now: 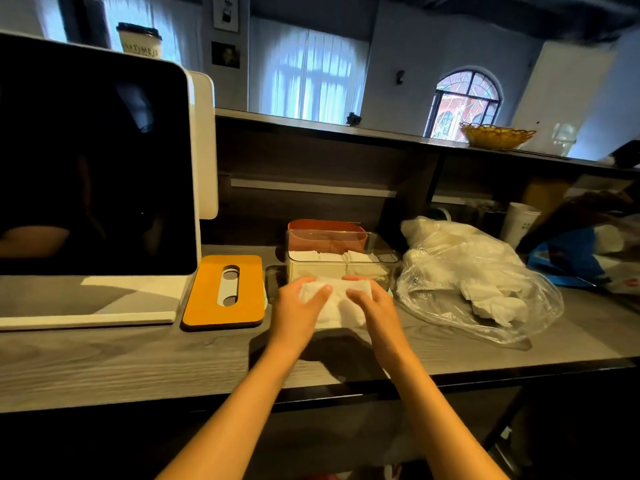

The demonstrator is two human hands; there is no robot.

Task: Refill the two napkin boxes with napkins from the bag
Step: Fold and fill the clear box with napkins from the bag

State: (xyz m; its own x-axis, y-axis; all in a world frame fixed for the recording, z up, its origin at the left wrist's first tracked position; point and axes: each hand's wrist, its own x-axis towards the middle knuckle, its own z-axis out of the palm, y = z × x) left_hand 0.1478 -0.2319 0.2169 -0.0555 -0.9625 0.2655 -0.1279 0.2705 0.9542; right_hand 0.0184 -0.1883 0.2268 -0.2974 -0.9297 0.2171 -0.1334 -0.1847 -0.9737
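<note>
A stack of white napkins [337, 301] is held between my left hand [299, 304] and my right hand [372, 303], just in front of a clear napkin box [341, 259]. Both hands grip the stack from its sides, fingers curled over the top. The clear box stands open with some napkins lying inside. Behind it is an orange-red box [327, 233], mostly hidden. A clear plastic bag [474, 282] with loose white napkins lies to the right on the counter. A wooden lid with a slot [225, 292] lies flat to the left.
A large dark screen on a white stand [93, 168] fills the left side. A paper cup [519, 223] and a blue bag [568, 258] sit at the far right. A raised shelf [381, 133] with a yellow basket [497, 135] runs behind the grey counter [138, 355].
</note>
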